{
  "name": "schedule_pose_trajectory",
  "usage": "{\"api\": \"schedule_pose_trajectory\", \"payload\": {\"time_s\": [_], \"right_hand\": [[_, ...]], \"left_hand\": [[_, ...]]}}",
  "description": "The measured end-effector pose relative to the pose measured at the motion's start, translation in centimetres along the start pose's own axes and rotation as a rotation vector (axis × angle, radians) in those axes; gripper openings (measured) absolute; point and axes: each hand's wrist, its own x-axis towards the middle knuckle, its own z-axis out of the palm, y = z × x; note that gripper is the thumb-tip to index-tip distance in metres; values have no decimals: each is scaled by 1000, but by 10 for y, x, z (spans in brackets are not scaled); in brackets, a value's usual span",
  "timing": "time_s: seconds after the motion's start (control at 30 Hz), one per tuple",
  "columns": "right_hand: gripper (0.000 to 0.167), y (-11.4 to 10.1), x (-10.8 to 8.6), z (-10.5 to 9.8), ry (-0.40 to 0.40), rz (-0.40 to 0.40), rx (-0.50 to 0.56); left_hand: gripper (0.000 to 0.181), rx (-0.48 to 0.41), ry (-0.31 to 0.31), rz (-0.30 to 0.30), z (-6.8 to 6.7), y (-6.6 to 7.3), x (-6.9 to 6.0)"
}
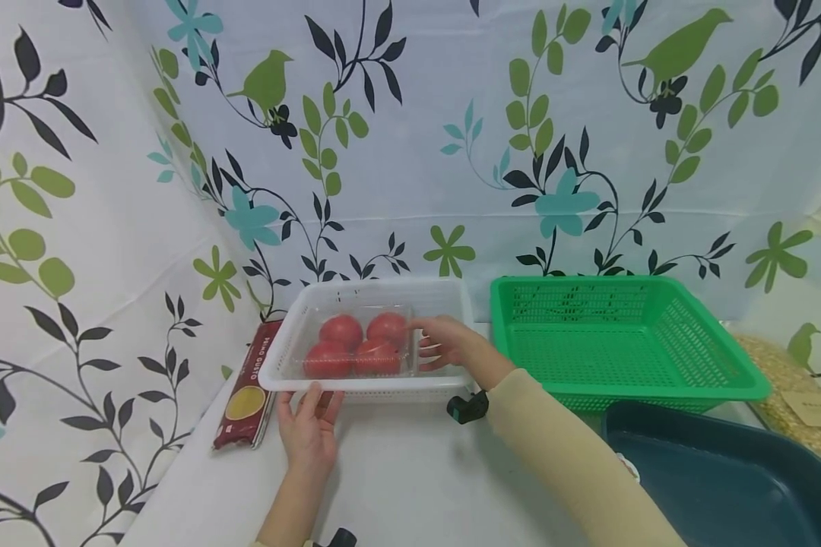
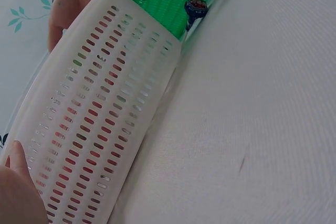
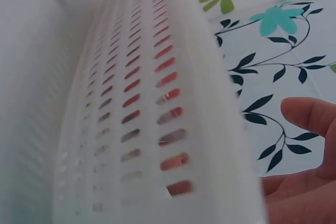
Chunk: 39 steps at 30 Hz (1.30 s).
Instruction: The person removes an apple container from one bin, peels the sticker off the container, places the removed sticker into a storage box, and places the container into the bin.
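Note:
A clear plastic pack of red tomatoes [image 1: 342, 332] lies inside a white perforated basket [image 1: 283, 365]. My left hand [image 1: 309, 433] touches the basket's front wall below the rim, left of centre, its fingers pointing up. In the left wrist view, a finger of it rests along the white wall. Over the right part of the basket reaches my right hand [image 1: 451, 346], fingertips at the pack's right edge. The right wrist view shows that hand's thumb [image 3: 307, 114] apart from its fingers. Whether the fingertips touch the pack, I cannot tell.
A dark red packet [image 1: 249, 387] leans by the basket's left side. To the right stand a green basket [image 1: 629, 387] and a dark blue tray [image 1: 711, 486]. Behind them lies a bag of grain-like pieces [image 1: 787, 372]. A lollipop [image 2: 196, 9] shows near the green basket.

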Motion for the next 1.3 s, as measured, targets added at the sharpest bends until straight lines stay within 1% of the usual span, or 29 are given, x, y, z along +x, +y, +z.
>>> {"api": "schedule_pose_trajectory", "payload": {"time_s": [0.13,0.3,0.47,0.6,0.73,0.9,1.03,1.17,1.3], "right_hand": [[69,-5,-9,-7,-13,-26,-5],[69,-15,-24,-19,-25,-65,-11],[65,-20,-45,-36,-73,-110,2],[61,-20,-62,-52,-114,-158,28],[62,-18,-74,-66,-145,-203,54],[61,-12,-85,-80,-171,-234,24],[58,-8,-95,-90,-173,-253,3],[60,-4,-104,-99,-180,-271,-9],[63,0,-111,-106,-193,-283,-28]], "left_hand": [[56,-8,5,-5,0,0,0],[58,-13,4,0,-1,-1,3],[57,-14,4,-11,-3,-2,4],[54,-20,3,-22,-4,0,5],[54,-51,-15,-37,-4,3,5],[50,-66,-10,-65,-5,6,5],[49,-50,-17,-99,-6,8,4],[45,-17,-53,-123,-7,9,4],[40,55,-94,-147,-10,5,2]]}}
